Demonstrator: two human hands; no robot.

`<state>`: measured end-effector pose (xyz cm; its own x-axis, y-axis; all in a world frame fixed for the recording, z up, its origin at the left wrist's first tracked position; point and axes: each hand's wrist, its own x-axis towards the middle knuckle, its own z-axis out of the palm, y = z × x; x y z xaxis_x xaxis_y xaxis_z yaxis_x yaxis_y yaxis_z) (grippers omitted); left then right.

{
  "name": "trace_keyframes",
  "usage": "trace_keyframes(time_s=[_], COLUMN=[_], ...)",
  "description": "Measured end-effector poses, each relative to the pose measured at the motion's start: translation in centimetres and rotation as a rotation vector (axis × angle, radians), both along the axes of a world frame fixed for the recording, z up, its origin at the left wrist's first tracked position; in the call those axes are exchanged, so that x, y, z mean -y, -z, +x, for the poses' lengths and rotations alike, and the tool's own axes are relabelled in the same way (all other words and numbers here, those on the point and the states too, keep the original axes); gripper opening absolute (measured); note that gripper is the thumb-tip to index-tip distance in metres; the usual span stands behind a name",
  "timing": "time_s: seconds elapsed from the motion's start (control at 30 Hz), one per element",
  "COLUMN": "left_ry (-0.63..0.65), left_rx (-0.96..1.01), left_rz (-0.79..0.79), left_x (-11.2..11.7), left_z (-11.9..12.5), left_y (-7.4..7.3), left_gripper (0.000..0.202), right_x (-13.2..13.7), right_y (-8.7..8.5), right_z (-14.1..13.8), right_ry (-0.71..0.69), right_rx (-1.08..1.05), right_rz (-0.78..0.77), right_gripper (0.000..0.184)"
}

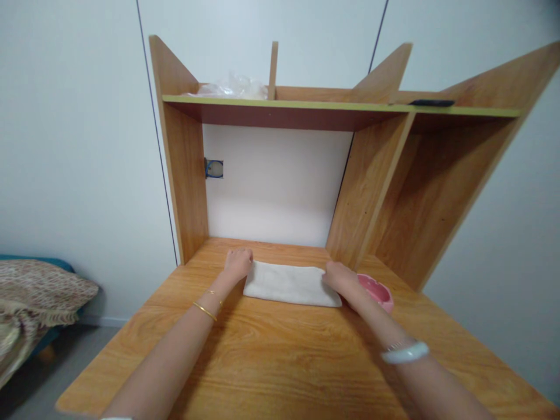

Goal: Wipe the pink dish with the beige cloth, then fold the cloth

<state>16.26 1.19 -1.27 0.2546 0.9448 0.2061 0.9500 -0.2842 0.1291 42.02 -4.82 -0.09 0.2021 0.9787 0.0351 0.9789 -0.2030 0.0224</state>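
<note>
A white folded cloth (291, 284) lies lengthwise across the wooden desk (280, 356), near its back. My left hand (238, 262) is closed at the cloth's upper left corner, fingers curled around the edge. At the opposite end, my right hand (340, 276) grips the upper right corner, its fingertips partly hidden behind the hand. Just right of my right hand sits a pink bowl-like dish (376, 290), partly covered by my forearm.
A wooden shelf unit (280, 106) rises from the back of the desk. On it lie a clear plastic bag (234, 87) and a flat black object (432, 102). An open socket box (214, 169) shows in the wall. At far left is a patterned fringed blanket (39, 291).
</note>
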Motion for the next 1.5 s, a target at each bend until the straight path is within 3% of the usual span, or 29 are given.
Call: trace_keyframes(time_s=[0.1, 0.23, 0.43, 0.7, 0.8, 0.93, 1.07, 1.2, 1.37, 1.5], left_ry=[0.013, 0.121, 0.235, 0.305, 0.328, 0.35, 0.355, 0.349, 0.312, 0.207], left_rx=[0.029, 0.058, 0.111, 0.265, 0.333, 0.405, 0.466, 0.506, 0.57, 0.633], left_rz=[-0.1, -0.247, -0.394, -0.509, -0.55, -0.598, -0.625, -0.636, -0.724, -0.615], left_x=[0.7, 2.5, 3.8, 2.2, 1.9, 1.7, 1.8, 2.2, 2.5, 1.7], left_z=[-0.9, -1.1, -0.7, -2.0, -2.7, -3.2, -3.3, -3.6, -4.2, -4.6], left_y=[-0.2, -0.2, 0.3, 1.8, 2.2, 2.5, 2.6, 2.7, 2.8, 3.0], left_gripper=[0.019, 0.015, 0.019, 0.021, 0.024, 0.025, 0.024, 0.028, 0.028, 0.024], right_x=[2.8, 5.0, 4.6, 4.0, 4.0, 3.4, 1.8, 0.7, 0.5, 0.1], right_y=[0.0, 0.9, 2.3, 4.8, 4.5, 2.3, -0.7, -2.2, -0.8, 1.4], right_z=[1.4, 2.8, 3.7, 2.6, 2.6, 2.4, -0.6, -6.8, -14.0, -16.8], right_ry=[0.004, 0.049, 0.059, 0.054, 0.062, 0.07, 0.05, -0.076, -0.308, -0.369], right_rx=[-0.084, -0.22, -0.406, -0.531, -0.537, -0.571, -0.499, -0.362, -0.209, -0.144], right_rz=[-0.062, -0.107, -0.11, 0.021, 0.051, 0.14, 0.303, 0.356, 0.268, 0.178], right_gripper=[0.031, 0.035, 0.053, 0.041, 0.04, 0.038, 0.025, 0.022, 0.025, 0.027])
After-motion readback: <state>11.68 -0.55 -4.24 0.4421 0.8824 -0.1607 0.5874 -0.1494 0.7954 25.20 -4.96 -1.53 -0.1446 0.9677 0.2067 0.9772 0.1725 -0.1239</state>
